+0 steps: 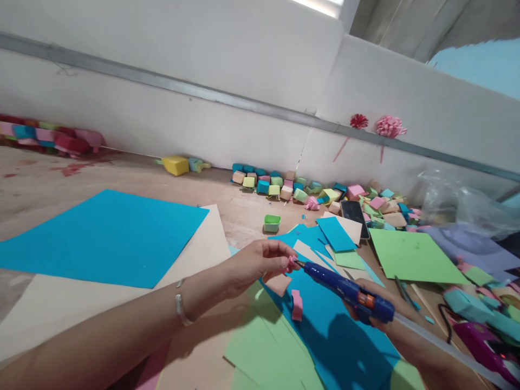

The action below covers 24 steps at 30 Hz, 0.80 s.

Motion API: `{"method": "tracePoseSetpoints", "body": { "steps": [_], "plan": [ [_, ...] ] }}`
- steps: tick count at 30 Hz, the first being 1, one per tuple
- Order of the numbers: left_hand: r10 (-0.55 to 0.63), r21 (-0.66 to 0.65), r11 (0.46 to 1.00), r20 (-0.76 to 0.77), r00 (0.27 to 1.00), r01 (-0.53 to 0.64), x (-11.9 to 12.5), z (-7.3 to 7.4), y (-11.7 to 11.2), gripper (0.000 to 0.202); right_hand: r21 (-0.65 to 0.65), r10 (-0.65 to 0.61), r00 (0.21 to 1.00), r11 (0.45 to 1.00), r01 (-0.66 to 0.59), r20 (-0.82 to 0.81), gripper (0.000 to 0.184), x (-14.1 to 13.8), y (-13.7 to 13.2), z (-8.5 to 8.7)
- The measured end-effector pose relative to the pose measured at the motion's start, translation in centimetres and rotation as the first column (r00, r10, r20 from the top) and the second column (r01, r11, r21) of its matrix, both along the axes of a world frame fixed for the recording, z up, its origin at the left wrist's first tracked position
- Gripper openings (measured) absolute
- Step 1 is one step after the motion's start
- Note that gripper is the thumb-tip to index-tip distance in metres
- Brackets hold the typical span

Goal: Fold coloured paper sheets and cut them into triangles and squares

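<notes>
My left hand (255, 264) reaches in from the lower left, fingers pinched on a small pink paper piece (291, 262). My right hand (376, 319) grips a blue hot glue gun (349, 291), mostly hidden beneath it. The gun's nozzle touches the pink piece. A clear glue stick (447, 349) trails from the gun's back. Below the hands lie a blue sheet (345, 346), green sheets (264, 346) and another small pink strip (297, 304).
A large blue sheet (101, 238) on beige card lies at the left. Several small folded paper boxes (284, 187) line the wall. A green box (272, 222), a phone (355, 216), a green sheet (412, 255), a plastic bag (463, 208) and a purple tool (481, 341) sit to the right.
</notes>
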<state>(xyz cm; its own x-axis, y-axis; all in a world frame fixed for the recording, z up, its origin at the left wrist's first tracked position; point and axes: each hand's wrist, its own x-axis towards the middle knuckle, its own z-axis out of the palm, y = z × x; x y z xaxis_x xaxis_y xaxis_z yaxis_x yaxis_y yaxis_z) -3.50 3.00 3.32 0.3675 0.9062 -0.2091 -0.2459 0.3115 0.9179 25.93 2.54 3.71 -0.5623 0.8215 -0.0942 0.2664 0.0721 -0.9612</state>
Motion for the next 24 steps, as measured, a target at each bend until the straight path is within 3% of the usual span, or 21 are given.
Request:
{"method": "tracePoseSetpoints", "body": {
  "steps": [13, 20, 24],
  "plan": [
    [-0.002, -0.007, 1.000, -0.034, 0.999, 0.002, 0.12, 0.25, -0.10, 0.028, 0.019, 0.013, 1.000, 1.000, -0.013, 0.003, 0.052, 0.27, 0.09, -0.34],
    [-0.017, -0.021, 1.000, 0.020, 1.000, 0.018, 0.11, 0.02, -0.02, 0.026, -0.002, 0.038, 0.999, 0.999, -0.038, 0.003, 0.053, 0.12, 0.30, -0.15],
    [-0.013, 0.009, 1.000, -0.047, 0.999, 0.013, -0.01, 0.21, 0.01, 0.028, -0.032, 0.051, 0.998, 0.998, -0.050, 0.022, 0.050, 0.34, 0.28, -0.21]
  ]
}}
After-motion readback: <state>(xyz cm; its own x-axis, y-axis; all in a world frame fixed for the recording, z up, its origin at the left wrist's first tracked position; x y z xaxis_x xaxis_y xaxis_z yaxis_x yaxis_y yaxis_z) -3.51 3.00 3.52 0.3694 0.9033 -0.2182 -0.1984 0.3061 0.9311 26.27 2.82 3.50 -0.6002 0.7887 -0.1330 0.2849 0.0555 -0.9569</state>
